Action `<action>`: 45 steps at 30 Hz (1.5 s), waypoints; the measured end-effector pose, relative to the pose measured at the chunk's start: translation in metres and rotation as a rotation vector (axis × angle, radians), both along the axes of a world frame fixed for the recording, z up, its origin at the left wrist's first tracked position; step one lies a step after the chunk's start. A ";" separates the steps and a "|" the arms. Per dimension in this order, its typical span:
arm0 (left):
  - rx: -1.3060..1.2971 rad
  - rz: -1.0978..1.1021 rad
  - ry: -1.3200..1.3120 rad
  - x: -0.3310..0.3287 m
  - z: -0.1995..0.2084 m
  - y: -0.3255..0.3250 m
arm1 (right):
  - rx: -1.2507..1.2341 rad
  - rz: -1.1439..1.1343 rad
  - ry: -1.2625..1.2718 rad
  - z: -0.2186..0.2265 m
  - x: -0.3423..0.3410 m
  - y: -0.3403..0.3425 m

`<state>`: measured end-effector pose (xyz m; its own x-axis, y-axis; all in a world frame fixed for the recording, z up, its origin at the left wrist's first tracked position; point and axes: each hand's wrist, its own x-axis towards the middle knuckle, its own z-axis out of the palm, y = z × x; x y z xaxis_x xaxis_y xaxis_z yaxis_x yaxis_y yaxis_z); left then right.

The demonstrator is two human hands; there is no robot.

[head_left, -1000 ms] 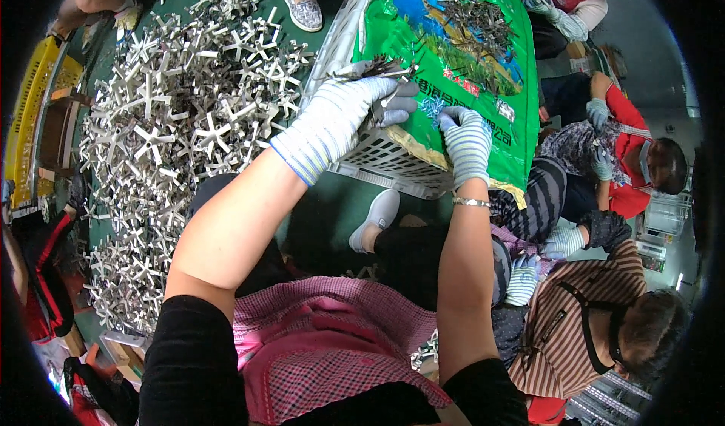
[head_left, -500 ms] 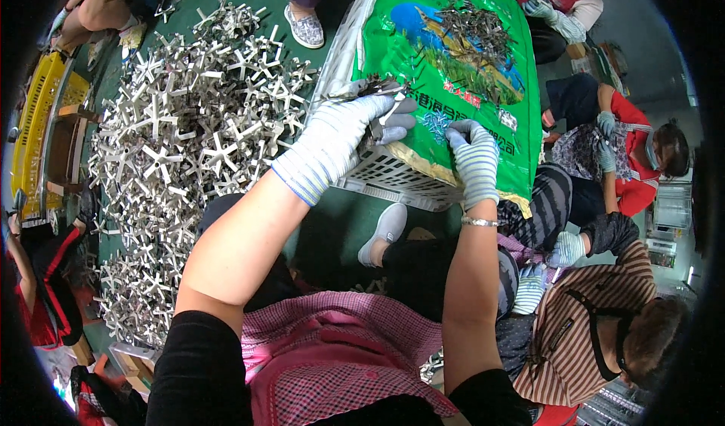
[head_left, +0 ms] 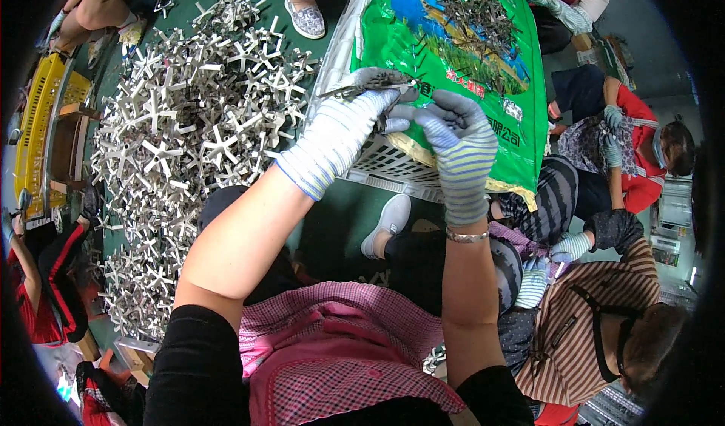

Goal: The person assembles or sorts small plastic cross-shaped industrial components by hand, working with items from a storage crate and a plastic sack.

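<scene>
While the left hand (head_left: 368, 104) clutched half-hidden dark pieces (head_left: 381, 83), I couldn't tell whether the right hand (head_left: 459, 135), at its four o'clock, grasped anything.

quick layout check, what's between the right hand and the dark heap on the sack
The head view shows the printed green sack between the right hand and the dark heap.

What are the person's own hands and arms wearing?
The left hand and right hand wear gloves, white with bluish and yellowish stripes, partly grey. Black sleeves end above the elbows. A silvery bracelet circles the right wrist.
</scene>
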<state>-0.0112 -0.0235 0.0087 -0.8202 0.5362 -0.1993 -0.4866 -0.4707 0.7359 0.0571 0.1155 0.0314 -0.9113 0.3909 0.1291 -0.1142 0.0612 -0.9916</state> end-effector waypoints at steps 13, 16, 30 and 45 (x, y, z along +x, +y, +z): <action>-0.129 0.021 0.434 0.014 0.008 -0.007 | 0.011 -0.015 0.017 -0.008 -0.006 -0.007; -0.149 0.047 0.473 0.017 0.014 -0.008 | 0.062 -0.045 0.038 -0.007 -0.004 -0.008; -0.195 0.152 0.618 0.020 0.007 -0.001 | 0.009 -0.081 0.187 -0.005 -0.002 -0.017; -0.292 0.159 0.762 0.029 -0.001 0.000 | 0.021 -0.086 0.102 -0.008 -0.005 -0.010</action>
